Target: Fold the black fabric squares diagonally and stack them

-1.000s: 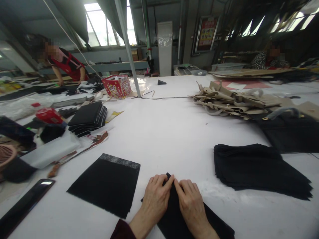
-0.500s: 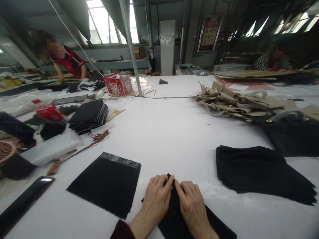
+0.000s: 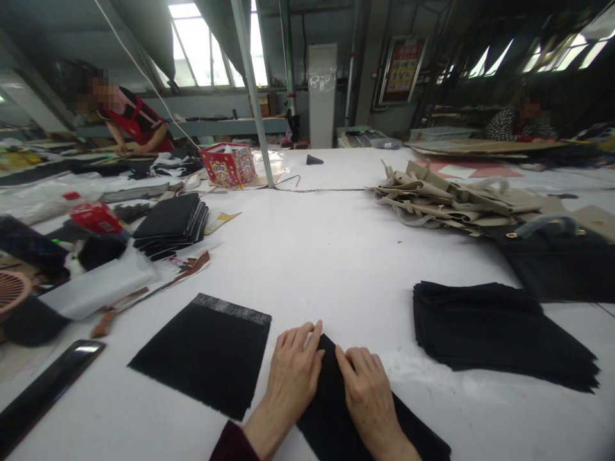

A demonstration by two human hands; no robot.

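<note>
A folded black cloth [image 3: 331, 397] lies on the white table, running from the lower edge of the view up to a pointed tip. My left hand [image 3: 293, 374] rests flat against its left side, fingers apart, holding nothing. My right hand [image 3: 368, 390] lies on the cloth's right part with the fingers pressing down. To the left lies a flat black fabric panel [image 3: 204, 352] with a grey strip along its far edge. A stack of black fabric pieces [image 3: 500, 333] sits to the right.
A long dark strip [image 3: 43, 397] lies at the lower left. Further off are a stack of black pieces [image 3: 168, 224], a red printed box [image 3: 228, 165], a pile of beige bags [image 3: 446, 198] and a dark bag [image 3: 552, 269]. Co-workers [image 3: 137, 121] stand at the far side.
My left hand has lifted off the cloth's tip and moved slightly left, with its fingers spreading. The tip now shows fully. The view has shifted a little.
</note>
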